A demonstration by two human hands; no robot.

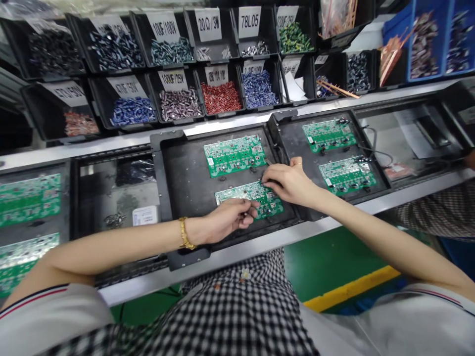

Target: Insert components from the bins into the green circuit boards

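While both hands are low over the near circuit board (pixel 269 201), that board lies in a black tray (pixel 185 183), just on the wearer's side of the far circuit board (pixel 235 155). Left hand (pixel 237 213): fingers curled, thumb drawn close to the fingertips, over the middle of the near board; whether it pinches a part, cannot tell. Right hand (pixel 285 182): fingers bent, tips down at the board's upper right; the contact is too small to see, so cannot tell whether anything is gripped.

Bin writing, back row, left to right: "10UF/100V" label (pixel 163 25), "20Ω/3W" label (pixel 208 23), "78L05" label (pixel 249 21). Front row: "47UF/50V" label (pixel 128 87) over blue parts (pixel 132 111); "100UF/25V" label (pixel 173 79) over purplish parts (pixel 180 105); third label (pixel 217 75), ending "104/100", over red parts (pixel 221 97). Small white box (pixel 144 215), left of the tray: print illegible.
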